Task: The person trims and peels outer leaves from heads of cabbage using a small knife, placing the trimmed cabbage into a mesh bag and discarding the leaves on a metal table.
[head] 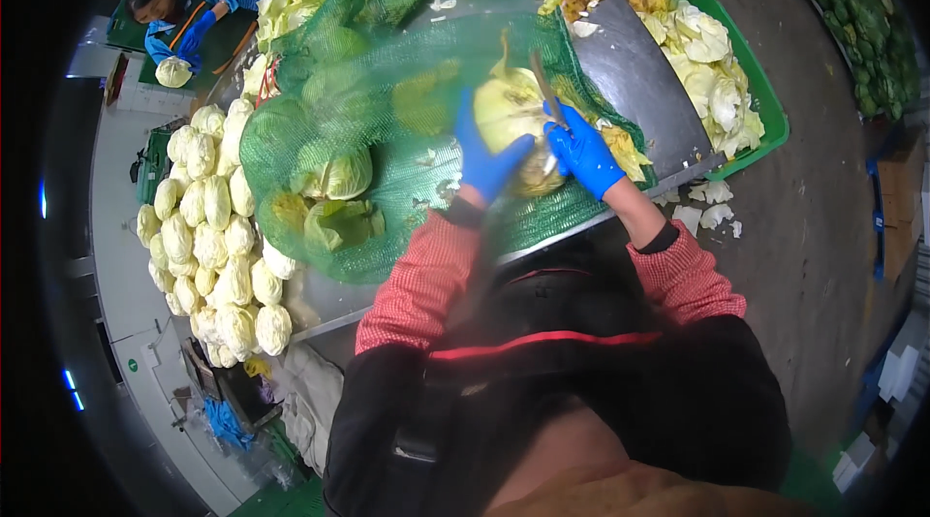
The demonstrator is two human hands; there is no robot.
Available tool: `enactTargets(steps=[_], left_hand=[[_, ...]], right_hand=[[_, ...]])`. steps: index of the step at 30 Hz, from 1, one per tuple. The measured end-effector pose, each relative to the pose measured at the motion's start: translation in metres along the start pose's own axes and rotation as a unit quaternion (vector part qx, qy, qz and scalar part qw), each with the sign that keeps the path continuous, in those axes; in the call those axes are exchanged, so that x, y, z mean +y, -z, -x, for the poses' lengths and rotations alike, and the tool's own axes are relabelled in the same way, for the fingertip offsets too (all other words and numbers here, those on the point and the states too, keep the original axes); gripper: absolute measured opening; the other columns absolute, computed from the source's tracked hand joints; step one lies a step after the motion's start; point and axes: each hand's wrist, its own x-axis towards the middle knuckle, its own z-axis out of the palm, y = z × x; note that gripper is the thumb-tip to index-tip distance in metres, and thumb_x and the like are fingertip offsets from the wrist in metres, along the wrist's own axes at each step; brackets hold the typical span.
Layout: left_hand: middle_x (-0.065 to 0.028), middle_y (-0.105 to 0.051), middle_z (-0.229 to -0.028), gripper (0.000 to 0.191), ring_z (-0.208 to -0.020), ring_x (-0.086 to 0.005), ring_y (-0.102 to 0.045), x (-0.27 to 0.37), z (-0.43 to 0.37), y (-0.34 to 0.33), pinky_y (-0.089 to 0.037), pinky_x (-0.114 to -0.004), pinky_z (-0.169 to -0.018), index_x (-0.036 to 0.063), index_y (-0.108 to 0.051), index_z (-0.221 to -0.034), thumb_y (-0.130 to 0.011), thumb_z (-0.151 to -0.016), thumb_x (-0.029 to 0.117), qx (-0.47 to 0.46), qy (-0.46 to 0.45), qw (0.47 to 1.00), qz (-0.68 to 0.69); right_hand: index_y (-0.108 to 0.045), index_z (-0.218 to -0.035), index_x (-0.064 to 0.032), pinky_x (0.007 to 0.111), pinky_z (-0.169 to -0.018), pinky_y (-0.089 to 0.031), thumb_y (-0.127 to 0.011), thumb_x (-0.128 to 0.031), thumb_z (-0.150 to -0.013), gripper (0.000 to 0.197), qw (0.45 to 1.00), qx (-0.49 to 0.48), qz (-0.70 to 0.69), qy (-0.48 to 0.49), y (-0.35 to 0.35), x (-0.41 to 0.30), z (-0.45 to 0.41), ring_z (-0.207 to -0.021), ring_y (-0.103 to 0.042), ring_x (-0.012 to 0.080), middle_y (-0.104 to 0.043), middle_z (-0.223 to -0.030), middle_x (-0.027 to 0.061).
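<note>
A pale green cabbage (501,106) with a loose yellowed leaf tip lies on green mesh netting in front of me. My left hand (488,153), in a blue glove, grips its left side with the thumb across the near face. In my right hand (587,153), also gloved in blue, is a knife (546,84), its blade pointing up beside the cabbage's right side. The fingertips of that hand are close to the cabbage; whether they touch it is unclear. To the left, a green mesh bag (414,175) holds several cabbages (338,172) and loose outer leaves.
Trimmed Chinese cabbages (211,226) are heaped on the metal table's left end. A green crate (774,121) of stripped leaves stands at the right edge. Leaf scraps (708,208) litter the floor. A person (192,15) in blue holds a cabbage (174,72) at the far left.
</note>
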Motion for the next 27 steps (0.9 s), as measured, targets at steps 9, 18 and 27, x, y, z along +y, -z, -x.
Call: enactTargets(steps=[9,18,27], left_hand=[[-0.0183,-0.042,-0.121,0.087,-0.108,-0.0244,-0.047,-0.02,0.001,0.028,-0.047,-0.035,-0.086,0.0059,-0.019,-0.135,-0.074,-0.069,0.012,0.071,0.188,0.965,0.17],[-0.02,-0.048,-0.115,0.083,-0.104,-0.0247,-0.051,0.005,-0.039,0.015,-0.046,-0.036,-0.086,-0.0022,-0.032,-0.127,-0.079,-0.063,0.022,-0.037,0.134,0.99,0.028],[-0.0186,-0.039,-0.119,0.079,-0.108,-0.0273,-0.044,0.001,-0.062,-0.02,-0.039,-0.036,-0.092,0.0002,-0.035,-0.126,-0.077,-0.066,0.03,0.046,0.092,0.983,-0.154]], right_hand=[[-0.052,-0.105,0.0013,0.028,-0.056,-0.05,-0.05,-0.009,-0.085,0.022,0.961,-0.084,-0.224,-0.137,0.043,0.014,0.014,-0.061,-0.059,0.0171,-0.059,-0.085,0.0108],[-0.054,-0.108,-0.0029,0.025,-0.044,-0.043,-0.046,-0.014,-0.088,0.024,0.963,0.006,-0.248,-0.103,0.059,0.039,0.002,-0.049,-0.052,0.0141,-0.052,-0.061,0.0051],[-0.056,-0.11,-0.0092,0.027,-0.05,-0.045,-0.051,-0.011,-0.083,0.028,0.996,0.049,-0.018,-0.073,0.07,0.007,0.013,-0.054,-0.054,0.0138,-0.055,-0.066,0.0069]])
